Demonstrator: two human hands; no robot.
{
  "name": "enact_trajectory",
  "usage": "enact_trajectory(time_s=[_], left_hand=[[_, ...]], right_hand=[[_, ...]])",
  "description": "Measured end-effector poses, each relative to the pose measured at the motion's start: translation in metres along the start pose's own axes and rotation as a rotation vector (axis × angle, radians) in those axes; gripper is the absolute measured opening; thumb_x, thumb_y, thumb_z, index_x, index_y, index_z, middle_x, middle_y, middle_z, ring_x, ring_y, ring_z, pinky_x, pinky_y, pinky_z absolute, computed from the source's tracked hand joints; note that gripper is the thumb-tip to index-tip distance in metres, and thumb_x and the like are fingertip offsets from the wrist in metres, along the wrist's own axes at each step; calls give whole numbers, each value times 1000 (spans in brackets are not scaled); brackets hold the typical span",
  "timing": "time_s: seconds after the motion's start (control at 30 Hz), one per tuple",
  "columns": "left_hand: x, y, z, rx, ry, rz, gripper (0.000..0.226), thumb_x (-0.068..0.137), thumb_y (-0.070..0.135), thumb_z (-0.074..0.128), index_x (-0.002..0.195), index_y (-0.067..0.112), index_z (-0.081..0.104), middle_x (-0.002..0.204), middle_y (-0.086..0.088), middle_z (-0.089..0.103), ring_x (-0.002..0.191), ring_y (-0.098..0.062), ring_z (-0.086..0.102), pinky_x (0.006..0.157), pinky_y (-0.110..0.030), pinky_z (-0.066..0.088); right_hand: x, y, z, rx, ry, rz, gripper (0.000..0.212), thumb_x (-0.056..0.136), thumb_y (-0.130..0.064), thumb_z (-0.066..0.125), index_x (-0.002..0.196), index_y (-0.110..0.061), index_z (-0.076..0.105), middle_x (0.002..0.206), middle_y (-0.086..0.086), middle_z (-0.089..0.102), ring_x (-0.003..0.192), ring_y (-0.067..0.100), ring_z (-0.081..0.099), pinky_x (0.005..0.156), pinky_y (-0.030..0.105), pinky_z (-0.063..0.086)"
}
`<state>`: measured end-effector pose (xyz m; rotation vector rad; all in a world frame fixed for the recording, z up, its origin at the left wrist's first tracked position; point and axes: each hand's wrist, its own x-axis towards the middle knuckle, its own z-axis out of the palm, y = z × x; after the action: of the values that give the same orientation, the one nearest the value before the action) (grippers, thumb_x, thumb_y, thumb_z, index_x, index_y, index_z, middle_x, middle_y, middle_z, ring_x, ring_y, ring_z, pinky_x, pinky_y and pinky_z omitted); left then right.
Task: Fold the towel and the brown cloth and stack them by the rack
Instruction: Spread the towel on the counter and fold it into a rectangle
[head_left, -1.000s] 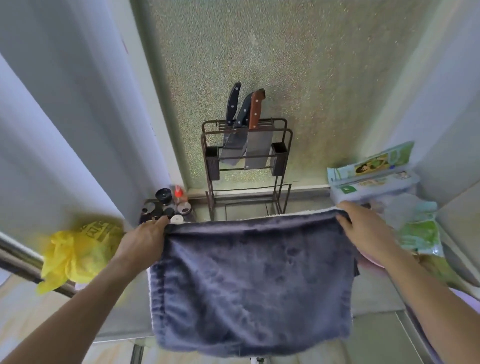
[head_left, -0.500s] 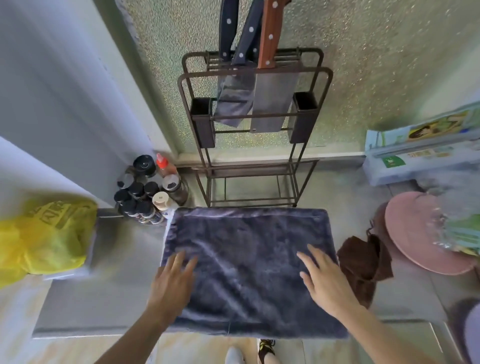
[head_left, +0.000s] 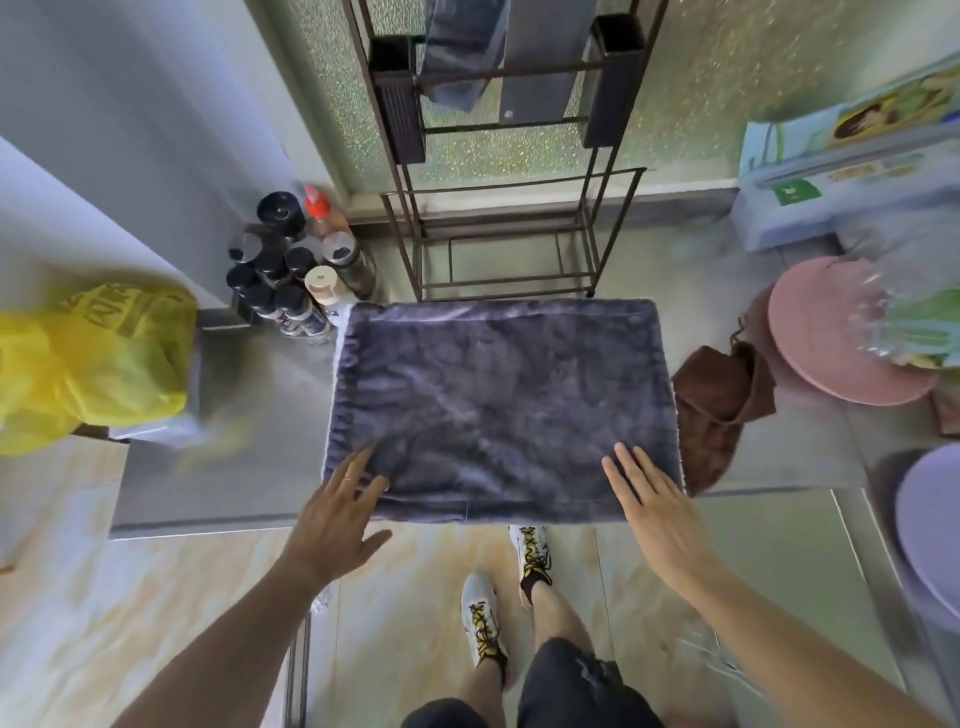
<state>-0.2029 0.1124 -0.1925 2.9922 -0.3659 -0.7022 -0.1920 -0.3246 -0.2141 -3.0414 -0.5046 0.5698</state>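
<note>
One plush grey-blue towel (head_left: 498, 410) lies flat in a rectangle at the centre of the frame, on the grey metal counter (head_left: 249, 415), its far edge just in front of the one dark wire rack (head_left: 511, 208) at top centre. Two hands are in play: the left hand (head_left: 335, 519) rests released, fingers spread, over the towel's lower left corner; the right hand (head_left: 657, 512) lies flat and released at the lower right corner. One crumpled brown cloth (head_left: 719, 405) sits just right of the towel. One yellow plastic bag (head_left: 93, 364) sits at left.
</note>
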Motion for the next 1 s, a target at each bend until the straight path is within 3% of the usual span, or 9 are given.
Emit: enact_trajectory(time_s=[0.07,0.13,0.27,0.4,0.5,0.53,0.77,0.87,1.0], left_hand=[[-4,-3,6,0,9,7,52,70,4,79,117,15,58,152,-23,45,132,-43,54,80,-48,64],[-10,-3,12,41,42,4,59,62,-15,73,114,9,61,146,-25,52,127,-44,59,67,-45,65],[-24,-7,16,96,75,9,55,49,-17,80,98,4,66,121,-24,68,96,-42,71,50,-40,61],[-37,-7,2,120,119,14,39,47,-4,82,76,14,64,69,-4,69,57,-27,65,46,-32,54],[-48,-4,-20,113,259,14,8,68,12,61,74,18,60,58,-1,64,51,-28,60,54,-35,51],[-51,-4,-28,76,305,-17,8,71,14,56,75,17,61,59,-1,64,53,-29,60,56,-36,51],[-8,-15,-88,-38,401,-243,26,74,1,58,98,12,58,72,-8,64,63,-36,64,54,-40,53],[23,-20,-106,33,311,-245,50,66,-18,67,106,9,58,79,-14,58,67,-38,61,50,-44,54],[63,-21,-120,122,301,-292,48,62,-19,75,105,3,67,83,-19,62,71,-39,62,45,-42,51]], right_hand=[[-6,3,3,-25,76,14,98,55,16,80,145,0,45,152,20,46,137,34,51,99,44,55],[-12,4,1,-65,138,28,87,41,22,81,126,7,63,133,24,63,119,35,66,83,42,61],[-25,5,-10,-89,159,82,67,31,17,89,95,5,74,99,22,76,86,36,76,59,42,62],[-43,9,-31,-49,217,139,52,37,13,89,82,-2,70,71,11,69,60,33,68,42,34,51],[-53,14,-54,-38,296,177,43,46,7,88,84,-3,69,69,11,66,59,35,65,44,35,50],[-53,15,-63,-40,324,183,40,50,5,88,84,-3,69,69,11,65,60,35,64,46,36,50],[6,27,-129,-46,460,176,26,72,2,76,96,-1,66,78,13,66,66,31,63,51,35,50],[49,37,-139,-29,435,185,29,76,2,74,103,-1,64,90,17,69,78,34,67,60,41,57],[106,52,-138,-24,338,223,37,77,6,72,111,-3,62,98,17,69,83,35,66,62,41,57]])
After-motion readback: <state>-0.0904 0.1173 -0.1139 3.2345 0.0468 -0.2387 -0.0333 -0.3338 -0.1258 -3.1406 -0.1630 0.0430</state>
